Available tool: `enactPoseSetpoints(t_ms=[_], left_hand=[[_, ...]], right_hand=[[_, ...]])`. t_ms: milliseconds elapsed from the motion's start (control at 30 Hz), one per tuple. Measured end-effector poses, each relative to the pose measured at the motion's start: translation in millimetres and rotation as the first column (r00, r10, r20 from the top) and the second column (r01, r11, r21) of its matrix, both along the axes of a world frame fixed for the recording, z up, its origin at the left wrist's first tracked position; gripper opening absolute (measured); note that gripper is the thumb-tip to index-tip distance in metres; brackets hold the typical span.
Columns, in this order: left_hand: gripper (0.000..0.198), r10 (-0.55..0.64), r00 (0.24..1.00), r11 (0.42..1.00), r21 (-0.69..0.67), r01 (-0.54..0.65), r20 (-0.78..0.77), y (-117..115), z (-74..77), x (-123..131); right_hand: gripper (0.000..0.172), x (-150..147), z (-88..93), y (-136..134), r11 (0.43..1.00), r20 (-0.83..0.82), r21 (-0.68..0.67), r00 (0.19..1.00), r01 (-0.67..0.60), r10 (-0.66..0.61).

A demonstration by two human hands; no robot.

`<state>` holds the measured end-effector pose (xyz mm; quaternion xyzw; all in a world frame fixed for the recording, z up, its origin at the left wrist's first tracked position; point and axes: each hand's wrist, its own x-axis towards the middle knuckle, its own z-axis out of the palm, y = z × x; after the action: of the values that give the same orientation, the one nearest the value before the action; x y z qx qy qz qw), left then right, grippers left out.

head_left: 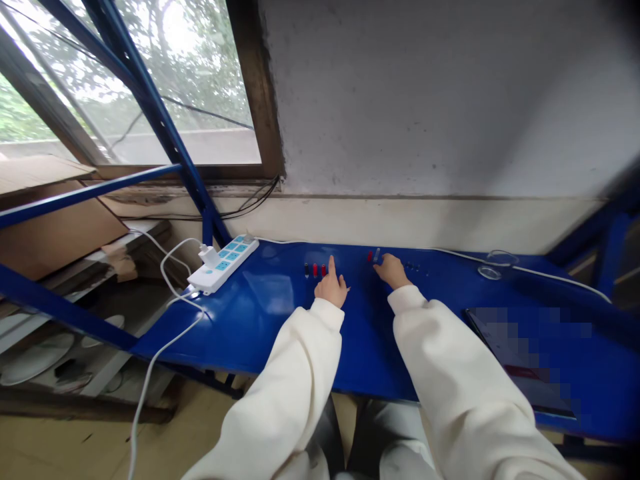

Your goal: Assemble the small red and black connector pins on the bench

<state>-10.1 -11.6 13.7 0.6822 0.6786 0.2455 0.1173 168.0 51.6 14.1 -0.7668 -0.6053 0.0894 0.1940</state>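
Observation:
Both my arms in cream sleeves reach over a blue metal tabletop [280, 320]. My left hand [331, 287] is curled with its index finger stretched out, the fingertip touching the right end of a short row of small upright pieces [315, 270], one black and two red. My right hand [391, 270] is closed in a pinch at a red and a bluish small piece [373, 255] standing close to the wall. A few dark small pieces [413, 267] stand just right of that hand.
A white power strip [225, 262] with blue sockets, a charger and white cables lies at the table's back left. A thin cable [500, 265] with loops runs along the back right. A dark flat object [520, 360] lies front right. Cardboard and shelves stand left.

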Motion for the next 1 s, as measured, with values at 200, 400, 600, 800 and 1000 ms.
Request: enactPoseSetpoints(t_ms=[200,400,600,800,1000], left_hand=[[0.055,0.014,0.999,1.000,0.019,-0.014,0.033,5,-4.7,0],[0.020,-0.087,0.954,0.987,0.151,0.045,0.285,12,-11.7,1],[0.016,-0.243,0.435,0.933,0.087,0.349,0.867,9,-9.2,9],[0.029,-0.271,0.198,0.889,0.166,0.428,0.942,4,-6.6,10],[0.035,-0.255,0.223,0.909,0.155,0.388,0.941,4,-5.9,11]], right_hand=[[0.025,-25,12.5,-55,0.986,-0.001,0.154,0.998,-0.063,0.064],[0.021,-41,0.2,-75,0.948,-0.084,0.259,0.973,-0.186,0.214],[0.042,-44,-4.0,-73,0.944,-0.330,0.273,0.904,-0.186,0.274],[0.047,-47,-5.9,-72,0.888,-0.550,0.415,0.722,-0.200,0.420],[0.047,-47,-3.9,-73,0.880,-0.656,0.450,0.614,-0.150,0.440]])
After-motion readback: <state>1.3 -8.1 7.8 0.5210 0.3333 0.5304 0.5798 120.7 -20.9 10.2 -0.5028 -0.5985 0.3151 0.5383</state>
